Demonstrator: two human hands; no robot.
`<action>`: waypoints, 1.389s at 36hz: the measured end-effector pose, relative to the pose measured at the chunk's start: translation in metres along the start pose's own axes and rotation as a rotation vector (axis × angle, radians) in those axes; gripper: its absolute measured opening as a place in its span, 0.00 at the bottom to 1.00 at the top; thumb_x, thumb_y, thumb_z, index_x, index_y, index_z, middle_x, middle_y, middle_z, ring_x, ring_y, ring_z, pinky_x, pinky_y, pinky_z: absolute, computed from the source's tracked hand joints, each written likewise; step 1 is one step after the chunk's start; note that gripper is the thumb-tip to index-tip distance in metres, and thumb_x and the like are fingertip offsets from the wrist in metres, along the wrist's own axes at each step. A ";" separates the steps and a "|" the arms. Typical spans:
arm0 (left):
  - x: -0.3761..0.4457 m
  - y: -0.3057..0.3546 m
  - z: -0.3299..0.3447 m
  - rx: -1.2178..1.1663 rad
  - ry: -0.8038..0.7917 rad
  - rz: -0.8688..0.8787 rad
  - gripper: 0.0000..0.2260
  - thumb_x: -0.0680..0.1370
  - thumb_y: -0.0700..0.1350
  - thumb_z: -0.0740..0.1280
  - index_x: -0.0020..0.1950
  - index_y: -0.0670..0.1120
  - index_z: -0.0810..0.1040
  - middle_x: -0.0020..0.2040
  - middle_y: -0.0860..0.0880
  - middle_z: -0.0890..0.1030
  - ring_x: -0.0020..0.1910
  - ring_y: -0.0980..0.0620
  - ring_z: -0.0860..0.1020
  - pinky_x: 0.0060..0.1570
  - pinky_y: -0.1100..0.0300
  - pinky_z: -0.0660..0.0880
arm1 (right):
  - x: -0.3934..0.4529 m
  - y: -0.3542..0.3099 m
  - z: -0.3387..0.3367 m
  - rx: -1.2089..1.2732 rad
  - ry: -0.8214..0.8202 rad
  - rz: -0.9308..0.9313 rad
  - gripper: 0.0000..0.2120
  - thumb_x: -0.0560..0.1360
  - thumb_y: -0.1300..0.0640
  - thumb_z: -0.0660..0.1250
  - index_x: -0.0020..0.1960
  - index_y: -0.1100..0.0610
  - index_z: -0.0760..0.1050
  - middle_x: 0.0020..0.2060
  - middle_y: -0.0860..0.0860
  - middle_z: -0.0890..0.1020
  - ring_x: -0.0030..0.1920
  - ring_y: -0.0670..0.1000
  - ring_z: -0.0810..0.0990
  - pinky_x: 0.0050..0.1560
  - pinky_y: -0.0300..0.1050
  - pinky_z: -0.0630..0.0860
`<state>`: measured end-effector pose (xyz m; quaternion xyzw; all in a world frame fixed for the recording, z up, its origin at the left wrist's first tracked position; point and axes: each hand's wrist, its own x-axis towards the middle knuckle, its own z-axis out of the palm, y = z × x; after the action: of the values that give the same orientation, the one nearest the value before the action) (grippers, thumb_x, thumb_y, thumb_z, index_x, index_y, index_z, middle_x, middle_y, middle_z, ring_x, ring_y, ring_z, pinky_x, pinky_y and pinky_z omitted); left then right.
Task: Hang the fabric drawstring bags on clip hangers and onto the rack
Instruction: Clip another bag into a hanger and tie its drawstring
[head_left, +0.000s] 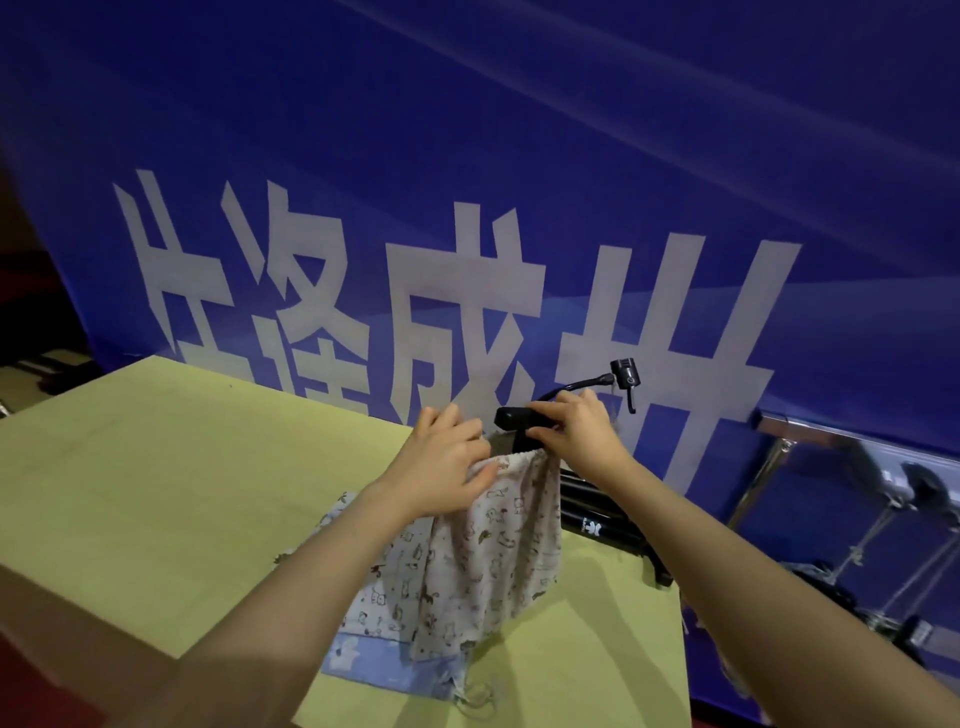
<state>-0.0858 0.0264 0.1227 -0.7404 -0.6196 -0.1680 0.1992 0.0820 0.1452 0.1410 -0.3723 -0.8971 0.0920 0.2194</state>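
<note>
A cream drawstring bag (493, 561) with small animal prints hangs in the air above the table. My left hand (447, 462) pinches its gathered top edge on the left. My right hand (576, 436) grips the black clip hanger (511, 418) right above the bag's top; the far clip (626, 376) of the hanger sticks up to the right. More printed bags lie flat on the table below, a white one (379, 597) and a light blue one (384, 670). No rack bar is plainly visible.
The yellow-green table (156, 493) fills the lower left. A black tripod-like stand (597, 519) lies at the table's right edge. A blue banner (467, 156) with large white characters stands close behind. Metal frames (857, 519) are on the floor to the right.
</note>
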 end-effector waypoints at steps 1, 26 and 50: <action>0.000 0.002 0.001 0.005 0.057 0.006 0.16 0.76 0.54 0.57 0.36 0.46 0.76 0.37 0.53 0.70 0.41 0.49 0.69 0.44 0.57 0.59 | 0.001 -0.002 -0.003 -0.008 -0.030 -0.019 0.18 0.78 0.53 0.64 0.67 0.52 0.73 0.54 0.52 0.77 0.55 0.52 0.67 0.56 0.45 0.66; 0.026 0.030 0.002 -0.360 0.066 -0.264 0.14 0.77 0.46 0.61 0.63 0.50 0.73 0.54 0.53 0.77 0.50 0.48 0.76 0.49 0.59 0.64 | 0.005 -0.015 -0.053 0.389 0.332 0.097 0.11 0.80 0.59 0.60 0.56 0.61 0.78 0.37 0.50 0.79 0.34 0.42 0.76 0.35 0.28 0.73; 0.061 0.028 -0.019 -0.265 -0.151 -0.460 0.22 0.79 0.42 0.57 0.72 0.55 0.60 0.56 0.45 0.69 0.50 0.39 0.75 0.40 0.52 0.69 | 0.034 -0.034 -0.112 -0.019 0.225 -0.280 0.14 0.73 0.72 0.61 0.53 0.58 0.73 0.46 0.49 0.69 0.45 0.49 0.65 0.41 0.51 0.72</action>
<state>-0.0474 0.0639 0.1670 -0.6101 -0.7572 -0.2329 0.0103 0.0913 0.1457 0.2626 -0.2536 -0.9108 0.0096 0.3256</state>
